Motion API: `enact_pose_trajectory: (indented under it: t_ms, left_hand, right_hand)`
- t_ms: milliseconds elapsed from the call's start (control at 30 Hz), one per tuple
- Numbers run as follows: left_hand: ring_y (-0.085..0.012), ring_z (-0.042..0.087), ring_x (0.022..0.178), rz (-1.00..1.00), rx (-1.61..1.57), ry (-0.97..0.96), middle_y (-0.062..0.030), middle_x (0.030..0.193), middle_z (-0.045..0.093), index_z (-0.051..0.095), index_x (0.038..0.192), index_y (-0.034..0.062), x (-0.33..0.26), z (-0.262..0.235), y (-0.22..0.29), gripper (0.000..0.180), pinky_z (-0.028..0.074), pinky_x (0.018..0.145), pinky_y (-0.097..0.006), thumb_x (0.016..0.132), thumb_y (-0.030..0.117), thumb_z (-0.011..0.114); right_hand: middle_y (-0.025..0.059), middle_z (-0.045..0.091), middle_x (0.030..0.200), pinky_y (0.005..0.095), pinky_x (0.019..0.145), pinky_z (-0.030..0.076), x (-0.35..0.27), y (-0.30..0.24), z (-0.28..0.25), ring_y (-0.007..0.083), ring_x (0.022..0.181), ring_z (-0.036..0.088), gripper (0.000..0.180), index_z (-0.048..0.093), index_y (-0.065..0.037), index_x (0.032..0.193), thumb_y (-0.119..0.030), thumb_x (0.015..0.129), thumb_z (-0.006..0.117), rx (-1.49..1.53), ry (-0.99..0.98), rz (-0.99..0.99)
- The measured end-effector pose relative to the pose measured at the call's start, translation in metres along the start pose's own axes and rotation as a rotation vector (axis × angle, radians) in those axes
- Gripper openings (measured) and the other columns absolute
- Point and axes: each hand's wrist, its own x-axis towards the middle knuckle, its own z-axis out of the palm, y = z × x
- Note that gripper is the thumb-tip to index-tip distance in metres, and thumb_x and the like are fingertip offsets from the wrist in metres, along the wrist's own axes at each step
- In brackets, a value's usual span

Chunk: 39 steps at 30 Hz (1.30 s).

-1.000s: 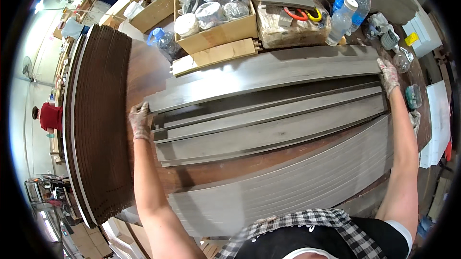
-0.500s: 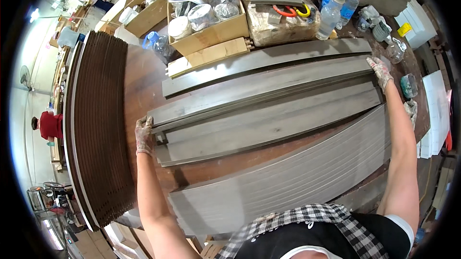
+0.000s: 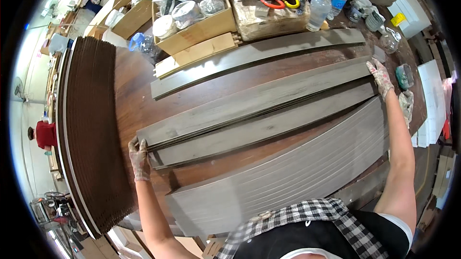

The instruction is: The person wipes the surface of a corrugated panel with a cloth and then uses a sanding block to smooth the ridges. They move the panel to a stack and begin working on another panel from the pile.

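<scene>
A long grey plank (image 3: 259, 101) spans the middle of the table, held at both ends. My gloved left hand (image 3: 139, 159) grips its left end, with thumb and fingers at the corner. At the opposite end my gloved right hand (image 3: 381, 77) is closed on the plank's edge; its fingertips are partly hidden. Just nearer to me, and partly covered by the held plank, lies another grey plank (image 3: 269, 128). Beyond it a separate grey plank (image 3: 259, 62) rests on the brown table (image 3: 132, 83). Close to my body is a row of overlapping grey planks (image 3: 278, 167).
A tall stack of dark-edged boards (image 3: 89, 134) stands at the left. Along the far side are a cardboard box (image 3: 197, 33) of wrapped rolls, a wrapped block (image 3: 269, 23) with a red-and-yellow-handled tool, and plastic bottles (image 3: 321, 6). Other people work far left.
Both hands have brought the held plank nearer to me and lower, so it now covers more of the plank beside it. The view has also shifted slightly.
</scene>
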Motion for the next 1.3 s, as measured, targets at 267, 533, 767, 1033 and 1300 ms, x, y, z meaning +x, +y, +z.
enact_pose_trajectory:
  t_ms: [267, 533, 767, 1033, 1300]
  left_hand:
    - [-0.0071, 0.049, 0.067, -0.191, 0.020, -0.172, 0.0038, 0.085, 0.059, 0.060, 0.118, 0.0099, -0.003, 0.000, 0.004, 0.033, 0.039, 0.057, -0.023, 0.095, 0.034, 0.057]
    - [-0.0118, 0.059, 0.088, -0.139, -0.188, -0.240, -0.0027, 0.102, 0.066, 0.063, 0.112, 0.0003, -0.001, -0.015, -0.017, 0.033, 0.047, 0.077, -0.026, 0.095, 0.028, 0.059]
    - [-0.0123, 0.059, 0.080, -0.163, -0.192, -0.237, -0.0033, 0.095, 0.065, 0.062, 0.109, 0.0001, 0.008, -0.022, -0.005, 0.030, 0.048, 0.072, -0.027, 0.095, 0.027, 0.060]
    - [-0.0118, 0.058, 0.083, -0.164, -0.114, -0.039, -0.0032, 0.098, 0.064, 0.060, 0.116, 0.0029, -0.038, -0.027, 0.041, 0.033, 0.046, 0.074, -0.027, 0.096, 0.030, 0.058]
    - [-0.0201, 0.052, 0.106, -0.289, -0.144, -0.051, -0.0101, 0.126, 0.050, 0.045, 0.132, 0.0015, -0.094, -0.048, 0.002, 0.054, 0.050, 0.084, -0.031, 0.094, 0.037, 0.059]
  right_hand:
    - [0.0185, 0.048, 0.140, 0.0341, 0.107, 0.034, 0.002, 0.012, -0.006, 0.0280, 0.130, 0.044, 0.070, 0.043, -0.001, 0.139, -0.043, 0.088, 0.063, -0.086, -0.055, -0.037]
    - [0.0218, 0.048, 0.139, 0.0355, 0.107, 0.035, -0.017, -0.021, 0.000, 0.0319, 0.131, 0.044, 0.070, 0.044, -0.003, 0.138, -0.046, 0.086, 0.065, -0.230, -0.040, -0.048]
    - [0.0216, 0.051, 0.135, 0.0344, 0.106, 0.036, -0.014, -0.038, 0.010, 0.0299, 0.128, 0.047, 0.072, 0.045, 0.000, 0.137, -0.041, 0.084, 0.071, -0.009, -0.035, -0.032]
    - [0.0201, 0.054, 0.132, 0.0342, 0.102, 0.040, -0.043, -0.057, -0.028, 0.0272, 0.125, 0.050, 0.069, 0.048, 0.001, 0.135, -0.037, 0.083, 0.072, 0.028, -0.062, -0.058]
    - [0.0198, 0.053, 0.134, 0.0364, 0.106, 0.037, -0.073, -0.034, -0.040, 0.0300, 0.127, 0.048, 0.070, 0.049, -0.001, 0.132, -0.044, 0.081, 0.071, -0.273, -0.027, -0.050]
